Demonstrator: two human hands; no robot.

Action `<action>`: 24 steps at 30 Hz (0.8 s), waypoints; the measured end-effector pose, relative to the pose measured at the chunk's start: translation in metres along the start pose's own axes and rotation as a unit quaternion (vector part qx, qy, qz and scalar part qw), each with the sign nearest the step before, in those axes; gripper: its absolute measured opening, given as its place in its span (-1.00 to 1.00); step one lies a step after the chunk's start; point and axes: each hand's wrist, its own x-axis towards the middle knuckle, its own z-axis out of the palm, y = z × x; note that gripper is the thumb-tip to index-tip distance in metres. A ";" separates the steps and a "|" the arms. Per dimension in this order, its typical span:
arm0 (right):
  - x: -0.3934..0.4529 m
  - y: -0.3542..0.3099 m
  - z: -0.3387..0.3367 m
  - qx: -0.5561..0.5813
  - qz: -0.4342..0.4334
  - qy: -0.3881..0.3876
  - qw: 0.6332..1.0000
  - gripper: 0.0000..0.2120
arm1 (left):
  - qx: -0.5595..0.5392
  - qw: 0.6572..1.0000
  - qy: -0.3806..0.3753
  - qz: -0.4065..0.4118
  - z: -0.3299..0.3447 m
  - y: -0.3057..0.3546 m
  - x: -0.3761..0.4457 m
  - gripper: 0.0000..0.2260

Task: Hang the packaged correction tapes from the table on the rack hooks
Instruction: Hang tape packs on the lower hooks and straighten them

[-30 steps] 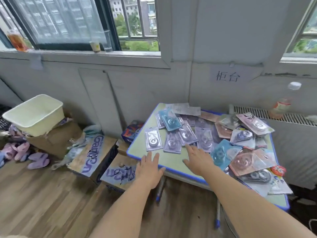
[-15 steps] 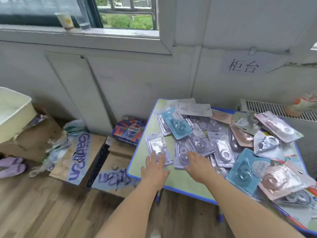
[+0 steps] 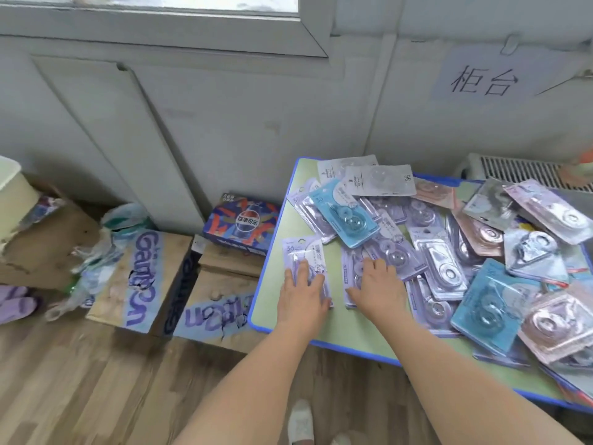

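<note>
A low green table (image 3: pixel 276 303) with a blue rim carries a heap of packaged correction tapes (image 3: pixel 449 252) in purple, blue and pink blister cards. My left hand (image 3: pixel 301 297) lies flat with straight fingers on a lone purple pack (image 3: pixel 303 252) near the table's left edge. My right hand (image 3: pixel 377 289) rests, fingers straight, on another purple pack (image 3: pixel 351 264) at the heap's near left side. A blue pack (image 3: pixel 343 210) lies just beyond both hands. No rack or hooks are in view.
Cardboard boxes (image 3: pixel 141 277) with purple lettering and a cola carton (image 3: pixel 244 223) stand on the wooden floor left of the table. A cream bin (image 3: pixel 12 200) sits at far left. A radiator grille (image 3: pixel 526 171) and a paper wall sign (image 3: pixel 484 78) lie behind the table.
The view has dropped and closed in on the table. Both hands have slid forward from the table's near edge onto the two purple packs.
</note>
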 end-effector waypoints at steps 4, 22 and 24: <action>-0.008 -0.001 0.003 0.023 0.005 -0.009 1.000 -0.49 | 0.022 1.000 0.010 -0.003 -0.002 -0.004 -0.014 -0.56; -0.044 0.019 0.020 0.050 -0.012 -0.008 0.999 -0.49 | -0.045 0.996 0.039 -0.061 -0.005 0.011 -0.057 -0.51; -0.047 0.017 0.021 0.049 -0.010 -0.007 0.999 -0.46 | -0.027 0.997 0.039 -0.058 -0.003 0.012 -0.064 -0.47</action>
